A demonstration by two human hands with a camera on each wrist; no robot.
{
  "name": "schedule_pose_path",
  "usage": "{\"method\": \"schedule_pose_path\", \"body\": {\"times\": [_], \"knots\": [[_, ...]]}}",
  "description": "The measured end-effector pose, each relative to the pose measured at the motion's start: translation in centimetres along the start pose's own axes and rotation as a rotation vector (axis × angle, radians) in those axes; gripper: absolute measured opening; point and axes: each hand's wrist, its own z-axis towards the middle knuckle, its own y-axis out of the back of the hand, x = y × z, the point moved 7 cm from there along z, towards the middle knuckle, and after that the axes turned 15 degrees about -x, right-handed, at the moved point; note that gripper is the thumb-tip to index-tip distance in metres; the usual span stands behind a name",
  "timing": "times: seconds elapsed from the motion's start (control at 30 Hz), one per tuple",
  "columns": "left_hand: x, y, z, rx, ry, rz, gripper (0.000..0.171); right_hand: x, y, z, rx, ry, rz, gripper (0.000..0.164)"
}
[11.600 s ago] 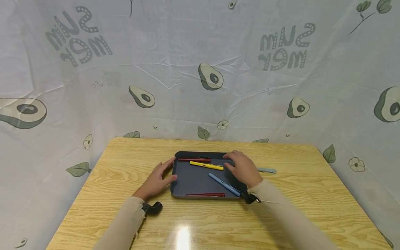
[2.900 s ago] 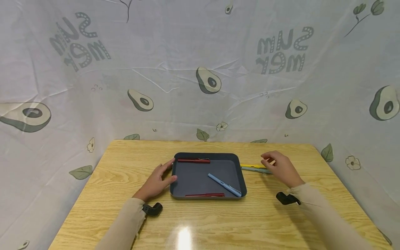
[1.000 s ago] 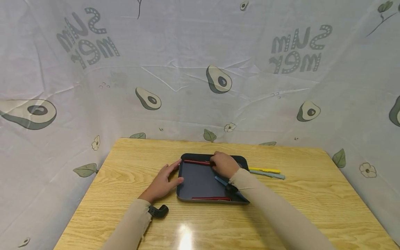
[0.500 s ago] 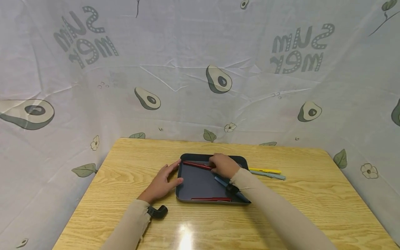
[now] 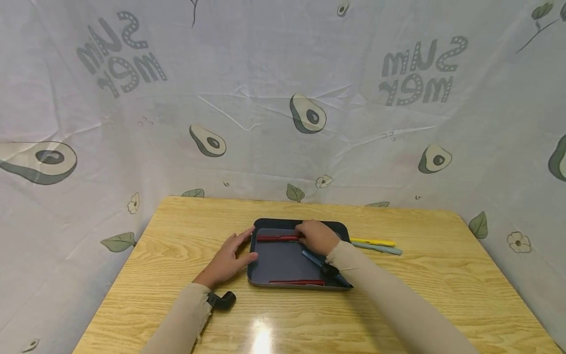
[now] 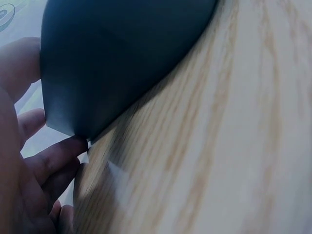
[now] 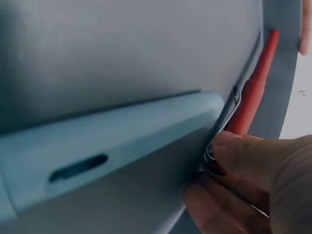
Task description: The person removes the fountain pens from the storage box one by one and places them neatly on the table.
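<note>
In the head view my right hand (image 5: 318, 237) reaches into the dark grey tray (image 5: 278, 260) and holds the right end of a dark red pen (image 5: 276, 238). The right wrist view shows thumb and fingers pinching this red pen (image 7: 253, 100) near its metal clip. Close by lies a light blue pen (image 7: 122, 136), slanted and partly under my right wrist in the head view. Another red pen (image 5: 298, 282) lies along the tray's near wall. My left hand (image 5: 227, 260) rests against the tray's left side, fingers extended, touching its outer wall (image 6: 112, 63) in the left wrist view.
Right of the tray, a yellow pen (image 5: 376, 242) and a grey-green pen (image 5: 380, 249) lie side by side on the wooden table (image 5: 424, 275). A printed cloth (image 5: 247, 108) hangs behind the table's far edge.
The yellow pen went from the tray to the table beside the grey-green one. My right hand then came back to the tray, and the red pen has shifted from the far wall toward me.
</note>
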Motion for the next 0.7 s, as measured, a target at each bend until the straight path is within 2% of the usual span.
{"method": "schedule_pose_path", "body": {"times": [0.13, 0.33, 0.7], "knots": [[0.0, -0.1, 0.0, -0.004, -0.005, 0.003, 0.074, 0.0, 0.5, -0.2, -0.056, -0.005, 0.018, 0.008], [0.2, -0.3, -0.1, -0.005, -0.004, -0.001, 0.074, -0.4, 1.4, -0.3, -0.135, -0.067, 0.085, 0.008], [0.0, -0.2, -0.1, 0.004, -0.003, -0.033, 0.075, -1.6, 3.6, -2.3, -0.164, -0.21, 0.234, 0.013]]}}
